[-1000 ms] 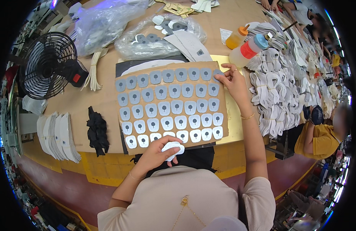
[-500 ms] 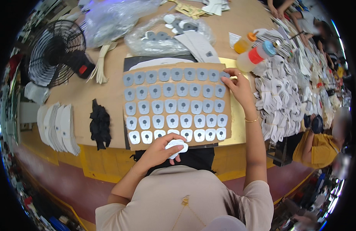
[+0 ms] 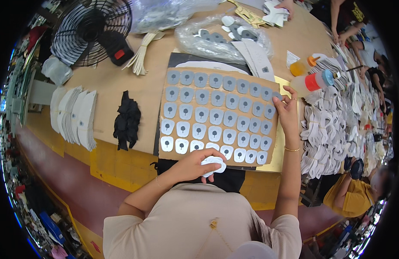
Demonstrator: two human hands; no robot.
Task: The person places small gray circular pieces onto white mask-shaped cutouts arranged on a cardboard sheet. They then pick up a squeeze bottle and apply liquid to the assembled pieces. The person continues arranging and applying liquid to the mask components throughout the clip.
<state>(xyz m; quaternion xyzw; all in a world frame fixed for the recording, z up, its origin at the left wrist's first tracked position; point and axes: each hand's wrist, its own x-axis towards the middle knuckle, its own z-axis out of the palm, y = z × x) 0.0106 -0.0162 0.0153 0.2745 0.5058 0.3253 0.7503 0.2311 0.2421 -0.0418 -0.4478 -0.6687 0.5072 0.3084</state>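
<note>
A brown cardboard sheet [image 3: 162, 163] lies before me, covered with rows of small rounded patches, each with a dark mark in its middle. They look greyer in the far rows and whiter in the near ones. My right hand [image 3: 288, 113] is at the sheet's far right corner, its thumb and forefinger closed on a grey patch [image 3: 276, 96] at the end of the far row. Near the sheet's front edge, my left hand [image 3: 195, 166] grips a small stack of white patches [image 3: 213, 165], with the thumb on top.
Beyond the sheet lies a clear plastic bag [image 3: 186, 36] of patches. A black fan [image 3: 90, 30], white stacked pieces [image 3: 74, 114] and black cloth [image 3: 127, 121] are to the left. Bottles [image 3: 309, 82] and bundled white pieces [image 3: 320, 129] stand right. Other people work at the far right.
The whole view has turned and shifted, so the table sits further right in it. Both hands keep nearly the same places against the sheet. Another person's hand now shows at the far edge.
</note>
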